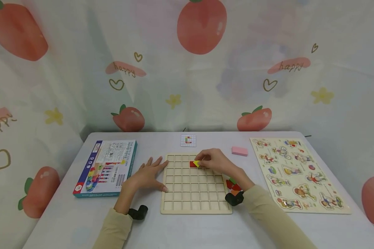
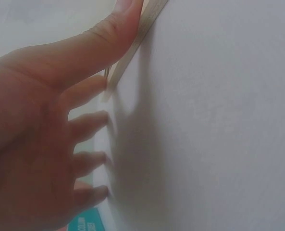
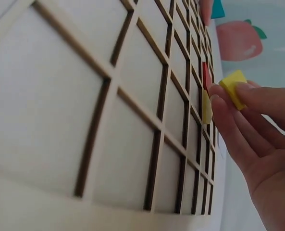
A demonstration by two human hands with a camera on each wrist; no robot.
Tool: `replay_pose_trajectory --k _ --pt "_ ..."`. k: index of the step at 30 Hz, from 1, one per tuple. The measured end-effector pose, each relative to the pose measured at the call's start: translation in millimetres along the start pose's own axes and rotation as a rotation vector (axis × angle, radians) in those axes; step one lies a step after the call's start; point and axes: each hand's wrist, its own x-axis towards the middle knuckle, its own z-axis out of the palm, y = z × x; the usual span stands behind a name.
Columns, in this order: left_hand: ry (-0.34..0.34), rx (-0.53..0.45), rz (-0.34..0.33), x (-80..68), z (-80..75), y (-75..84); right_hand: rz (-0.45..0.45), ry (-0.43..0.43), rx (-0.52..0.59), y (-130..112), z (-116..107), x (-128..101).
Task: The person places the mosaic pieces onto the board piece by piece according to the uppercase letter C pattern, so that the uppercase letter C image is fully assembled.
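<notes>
A wooden grid board (image 1: 196,211) lies flat, divided into square cells by raised strips. Over its upper part, my right hand (image 1: 213,160) pinches a small yellow block (image 3: 235,89) between thumb and fingertips. Just below that block in the right wrist view, a red tile (image 3: 206,76) and a yellow tile (image 3: 206,107) sit side by side in the grid. From the head view the red tile (image 1: 192,164) shows next to the pinched block. My left hand (image 1: 146,174) spreads its straight fingers at the board's left edge, with thumb and index fingertip right at the rim.
Loose colored pieces (image 1: 233,185) lie right of the board, partly behind my right wrist. A pattern card (image 1: 188,140) stands behind the board. Around it are a pink eraser-like block (image 1: 239,151), a picture puzzle board (image 1: 299,173) at right and a flat box (image 1: 107,167) at left.
</notes>
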Motion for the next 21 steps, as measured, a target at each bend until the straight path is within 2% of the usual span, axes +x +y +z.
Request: replay_pose_trajectory --k 9,21 --pt "0.0 -0.007 -0.006 2.2 2.0 -4.1 0.011 -0.016 0.011 -8.1 9.3 15.8" --pt "-0.005 -0.023 -0.012 1.3 0.8 -2.5 -0.066 -0.093 -0.103 -17.6 18.5 36.1"
